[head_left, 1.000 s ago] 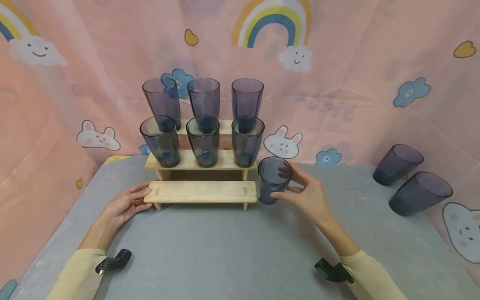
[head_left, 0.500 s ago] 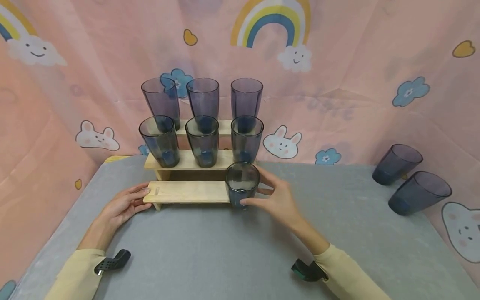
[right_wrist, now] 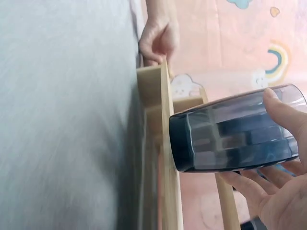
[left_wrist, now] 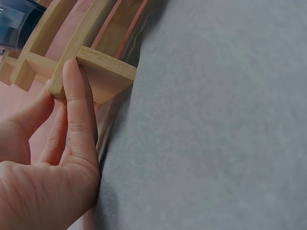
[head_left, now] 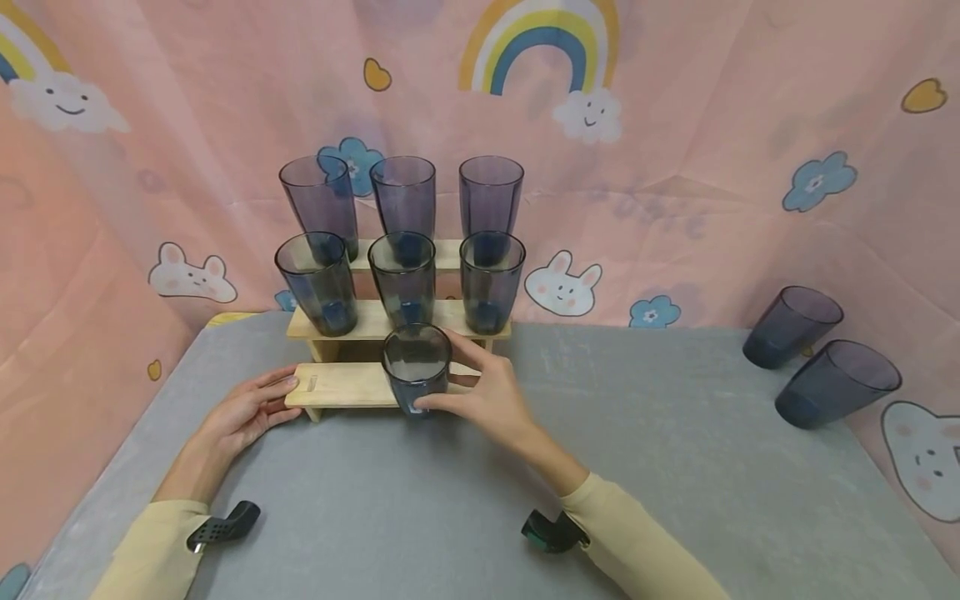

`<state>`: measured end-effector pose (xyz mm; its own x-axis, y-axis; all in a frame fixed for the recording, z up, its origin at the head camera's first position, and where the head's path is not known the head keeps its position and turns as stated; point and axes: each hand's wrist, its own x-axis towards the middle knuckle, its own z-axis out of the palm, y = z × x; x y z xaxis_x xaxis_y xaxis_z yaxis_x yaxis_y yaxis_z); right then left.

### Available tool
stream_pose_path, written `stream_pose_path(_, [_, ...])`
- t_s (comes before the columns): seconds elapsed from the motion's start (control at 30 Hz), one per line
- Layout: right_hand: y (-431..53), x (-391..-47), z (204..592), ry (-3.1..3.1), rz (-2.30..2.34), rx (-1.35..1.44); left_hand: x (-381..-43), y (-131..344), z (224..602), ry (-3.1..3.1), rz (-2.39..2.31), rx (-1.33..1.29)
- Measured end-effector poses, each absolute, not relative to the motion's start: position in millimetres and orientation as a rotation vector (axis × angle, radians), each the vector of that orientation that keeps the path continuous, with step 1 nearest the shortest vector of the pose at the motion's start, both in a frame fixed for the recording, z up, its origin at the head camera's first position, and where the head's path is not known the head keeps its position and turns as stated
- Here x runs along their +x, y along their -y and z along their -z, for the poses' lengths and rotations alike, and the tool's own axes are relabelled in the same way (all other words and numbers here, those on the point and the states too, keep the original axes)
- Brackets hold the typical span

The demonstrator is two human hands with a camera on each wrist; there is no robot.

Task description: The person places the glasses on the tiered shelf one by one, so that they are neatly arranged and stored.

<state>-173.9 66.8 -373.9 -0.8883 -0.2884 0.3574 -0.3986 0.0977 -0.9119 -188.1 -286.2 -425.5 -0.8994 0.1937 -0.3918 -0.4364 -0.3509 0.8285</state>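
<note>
In the head view my right hand (head_left: 487,400) grips a smoky blue-grey drinking glass (head_left: 416,362), thumb on the near side and fingers behind. The glass is over the lowest step of a tiered wooden stand (head_left: 337,385); in the right wrist view the base of this glass (right_wrist: 230,132) is at the board's surface, contact unclear. My left hand (head_left: 251,412) holds the left end of that lowest step, pinching the board (left_wrist: 84,38) between thumb and fingers in the left wrist view. Two rows of similar glasses (head_left: 402,279) stand upright on the upper tiers.
Two more glasses, one farther back (head_left: 792,327) and one nearer (head_left: 836,383), stand at the table's right side. A grey cloth covers the table (head_left: 420,517). Behind it hangs a pink printed curtain (head_left: 697,125).
My right hand has carried the glass leftward, from beside the stand's right end to above the middle of the lowest step. My left hand stays at the step's left end.
</note>
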Motion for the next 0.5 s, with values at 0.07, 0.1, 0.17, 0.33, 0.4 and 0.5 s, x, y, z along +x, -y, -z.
stream_pose_path(0.07, [-57.6,-174.9,372.7,2.256,-1.942,0.715,-188.8,286.4,426.4,-1.498,-2.282,-0.314])
stream_pose_path(0.1, [-52.8,-176.0,372.8,2.251,-1.947,0.719,-189.2,286.6,426.9,-1.494,-2.282,-0.310])
stream_pose_path(0.17, [-42.9,-178.0,373.1,2.251,-1.949,0.727,-189.4,287.4,427.3,-1.495,-2.284,-0.294])
stream_pose_path(0.33, [-18.2,-182.3,374.0,2.262,-1.973,0.737,-188.8,289.4,427.9,-1.492,-2.291,-0.265])
stream_pose_path(0.4, [-9.5,-183.0,373.6,2.266,-1.997,0.732,-188.8,289.1,428.2,-1.492,-2.289,-0.271])
stream_pose_path(0.5, [3.0,-183.2,372.0,2.277,-2.004,0.748,-188.4,289.0,428.9,-1.513,-2.279,-0.266])
